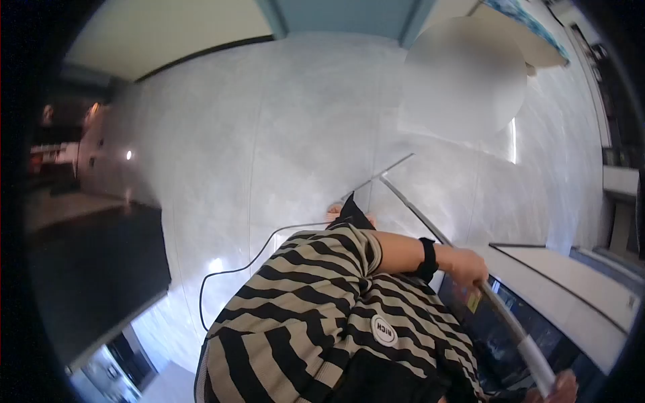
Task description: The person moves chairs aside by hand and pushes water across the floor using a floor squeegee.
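A long-handled floor squeegee (424, 219) slants across the right side of the head view. Its thin, straight head (396, 163) rests on the grey floor just ahead of my feet. My left hand (468, 267), with a black band on the wrist, reaches across my body and is closed around the middle of the pole. Lower down, at the bottom right edge, my right hand (563, 387) grips the pole's pale upper end; part of that hand is cut off or dim. My striped shirt (295, 302) fills the bottom middle.
Pale grey tiles (309, 121) spread ahead. A black cord (232, 271) curves at my left. A dark block of furniture (101, 269) stands left, a white-topped cabinet (557, 295) right. A blue door (346, 17) is at the top; a round blurred patch covers the upper right.
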Action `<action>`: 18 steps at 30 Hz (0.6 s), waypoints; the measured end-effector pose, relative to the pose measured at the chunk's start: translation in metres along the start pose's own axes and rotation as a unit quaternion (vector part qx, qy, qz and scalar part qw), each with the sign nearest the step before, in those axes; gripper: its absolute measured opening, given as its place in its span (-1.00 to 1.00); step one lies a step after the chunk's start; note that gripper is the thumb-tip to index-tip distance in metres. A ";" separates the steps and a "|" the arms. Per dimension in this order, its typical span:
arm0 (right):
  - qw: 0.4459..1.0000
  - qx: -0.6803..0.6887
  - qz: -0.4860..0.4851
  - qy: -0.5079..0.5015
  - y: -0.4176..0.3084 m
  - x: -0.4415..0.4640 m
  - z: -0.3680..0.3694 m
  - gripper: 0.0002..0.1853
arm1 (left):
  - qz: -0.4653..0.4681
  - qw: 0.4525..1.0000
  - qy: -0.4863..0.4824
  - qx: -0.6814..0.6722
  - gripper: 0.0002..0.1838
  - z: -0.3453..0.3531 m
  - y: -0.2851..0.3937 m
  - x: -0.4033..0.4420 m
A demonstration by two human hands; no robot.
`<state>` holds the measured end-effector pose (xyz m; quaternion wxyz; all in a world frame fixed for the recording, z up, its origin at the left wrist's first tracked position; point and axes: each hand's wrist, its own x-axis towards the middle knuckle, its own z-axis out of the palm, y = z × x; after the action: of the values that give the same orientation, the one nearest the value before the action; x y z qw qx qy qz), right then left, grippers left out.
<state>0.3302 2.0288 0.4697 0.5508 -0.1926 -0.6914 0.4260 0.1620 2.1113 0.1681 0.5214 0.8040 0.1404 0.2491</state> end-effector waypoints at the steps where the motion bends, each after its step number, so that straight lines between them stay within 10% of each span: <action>1: 0.999 -0.016 0.036 -0.024 0.015 0.005 -0.011 -0.80 | -0.039 0.998 0.023 0.039 -0.71 -0.005 -0.001 -0.014; 7: 0.972 0.183 0.105 -0.106 0.130 0.038 0.060 -0.75 | -0.262 0.923 0.210 0.190 -0.82 -0.058 -0.031 -0.171; 10: 0.985 0.048 0.161 -0.048 0.190 0.026 0.136 -0.67 | -0.365 0.856 0.296 0.215 -0.89 -0.081 -0.030 -0.287; 13: 0.920 0.191 0.113 -0.322 0.234 0.064 0.246 -0.73 | -0.372 0.805 0.388 0.251 -0.94 -0.092 -0.038 -0.404; 18: 0.863 0.244 0.093 -0.432 0.278 0.044 0.388 -0.89 | -0.471 0.713 0.451 0.257 -0.92 -0.078 -0.045 -0.555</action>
<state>-0.0995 2.0717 0.2615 0.1840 0.0875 -0.7128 0.6712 -0.3432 1.9211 0.0122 0.2196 0.5287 0.7781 0.2586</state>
